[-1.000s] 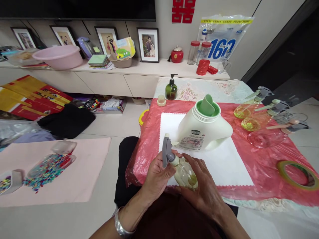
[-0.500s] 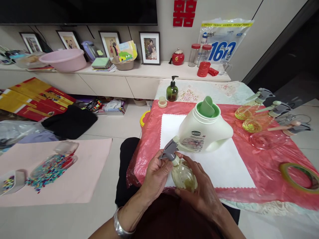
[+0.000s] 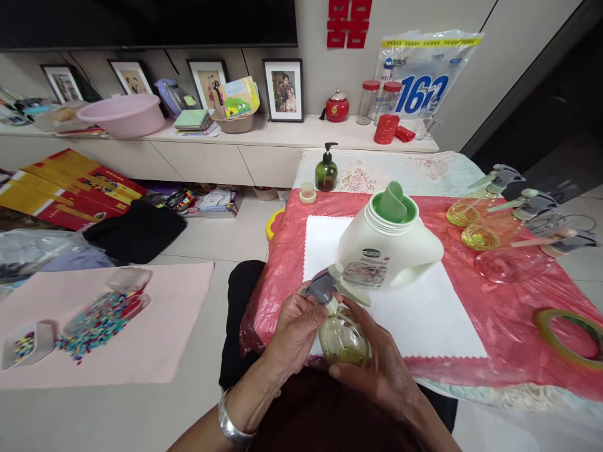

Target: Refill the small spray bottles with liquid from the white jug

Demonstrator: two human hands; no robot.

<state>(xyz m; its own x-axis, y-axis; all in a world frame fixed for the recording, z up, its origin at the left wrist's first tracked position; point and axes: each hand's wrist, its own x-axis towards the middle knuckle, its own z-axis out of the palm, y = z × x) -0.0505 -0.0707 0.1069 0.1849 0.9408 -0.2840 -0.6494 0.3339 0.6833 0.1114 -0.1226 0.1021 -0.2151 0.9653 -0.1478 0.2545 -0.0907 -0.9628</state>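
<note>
A small clear spray bottle [image 3: 343,338] with yellowish liquid sits upright between my hands at the table's near edge. My left hand [image 3: 294,329] pinches its grey trigger head [image 3: 325,289]. My right hand [image 3: 381,361] wraps round the bottle's body from the right. Just behind stands a big white jug [image 3: 389,248] with a green funnel [image 3: 392,202] in its mouth, on a white cloth [image 3: 424,314].
Three more spray bottles [image 3: 490,233] lie at the right of the red plastic sheet [image 3: 509,314], with a tape roll [image 3: 568,333] nearer. A green pump bottle [image 3: 326,171] stands at the far edge. On the floor at left lies a pink mat [image 3: 141,320] with coloured beads.
The grey trigger head has turned on the bottle neck, its nozzle swinging from upright to pointing right. Both hands kept their hold in the same spot.
</note>
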